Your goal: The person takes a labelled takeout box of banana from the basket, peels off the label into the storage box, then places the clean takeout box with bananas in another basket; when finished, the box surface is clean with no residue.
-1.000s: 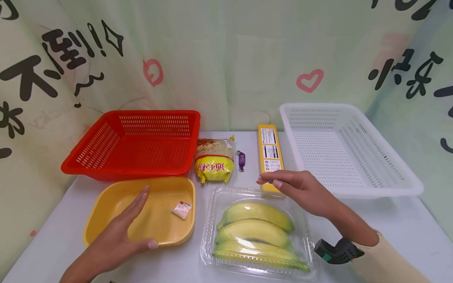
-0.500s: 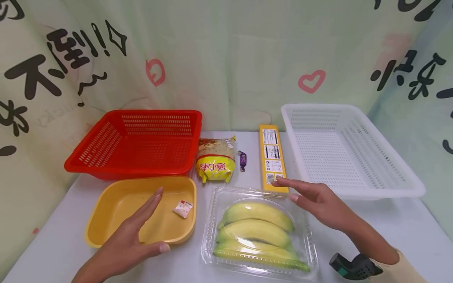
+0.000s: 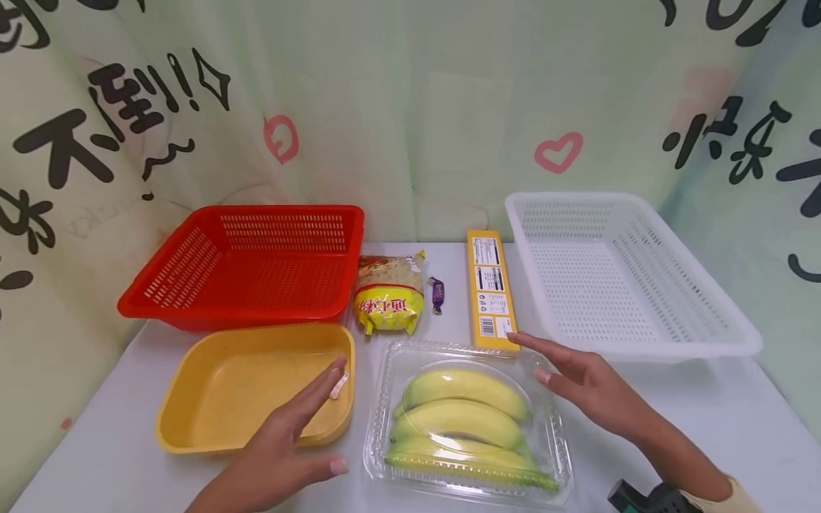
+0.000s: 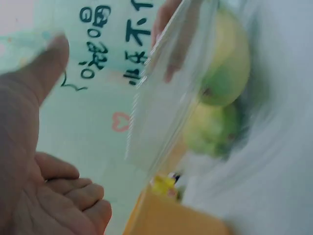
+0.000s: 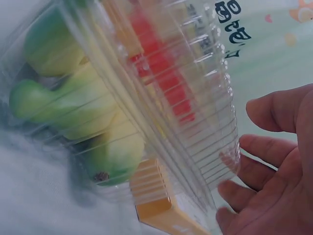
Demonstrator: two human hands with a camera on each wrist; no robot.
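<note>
A clear plastic clamshell box holding several yellow-green bananas lies at the front middle of the table. My left hand is spread to its left, partly in front of the yellow tray. In the left wrist view the left hand is apart from the box, its thumb raised. My right hand hovers by the box's far right corner, fingers stretched. In the right wrist view the right hand has its fingertips close to the lid; whether they touch it I cannot tell. Neither hand holds anything.
The yellow tray contains a small white packet, mostly hidden by my left fingers. Behind are a red basket, a bagged food packet, a purple-wrapped candy, a long yellow box and a white basket.
My left hand has moved right, from over the yellow tray toward the clear box, now covering part of the white packet. My right hand has shifted right and slightly nearer the person.
</note>
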